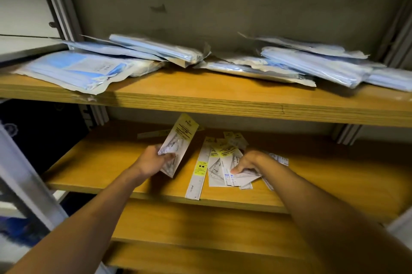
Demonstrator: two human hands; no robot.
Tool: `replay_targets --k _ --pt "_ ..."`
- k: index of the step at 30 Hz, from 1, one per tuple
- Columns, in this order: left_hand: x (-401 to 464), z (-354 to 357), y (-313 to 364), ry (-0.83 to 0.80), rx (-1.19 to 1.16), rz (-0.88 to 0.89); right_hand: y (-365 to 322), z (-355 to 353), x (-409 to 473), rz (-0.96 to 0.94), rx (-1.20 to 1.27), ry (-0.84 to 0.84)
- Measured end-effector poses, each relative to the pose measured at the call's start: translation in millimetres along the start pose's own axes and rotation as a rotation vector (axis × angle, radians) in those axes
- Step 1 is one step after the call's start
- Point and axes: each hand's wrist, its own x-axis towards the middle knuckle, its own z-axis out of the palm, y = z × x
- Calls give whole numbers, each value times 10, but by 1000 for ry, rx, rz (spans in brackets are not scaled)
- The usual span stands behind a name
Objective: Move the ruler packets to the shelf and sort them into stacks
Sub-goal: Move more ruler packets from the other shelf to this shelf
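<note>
1. The left hand is gripping a set-square packet by its lower end, lifting it clear of the middle shelf; the packet's long axis is tilting up and away to the right, yellow header uppermost.
2. The right hand is pressing down on a loose pile of ruler packets with fingers curling over a triangular packet; whether it is gripping or merely pressing, I cannot tell.
3. A long straight-ruler packet is lying flat at the pile's left edge, long axis running front to back, near end overhanging the shelf's front edge.
4. Another packet is lying further back, left of the pile, long axis running roughly left to right.
5. Blue bagged packs are sitting on the upper shelf.
</note>
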Motion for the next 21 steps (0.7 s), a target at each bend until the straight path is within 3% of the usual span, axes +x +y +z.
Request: replay_targets --k 5,10,15,21 --pt "0 57 -10 -71 -80 -37 195 13 -169 -118 276 114" --pt "-68 358 244 -175 -115 48 581 -63 -433 -258 680 257" --pt "-127 944 584 -355 -107 119 1138 -229 -929 -311 677 411" --pt "-345 1924 1050 -596 -42 196 2069 -386 -1657 -192 633 523"
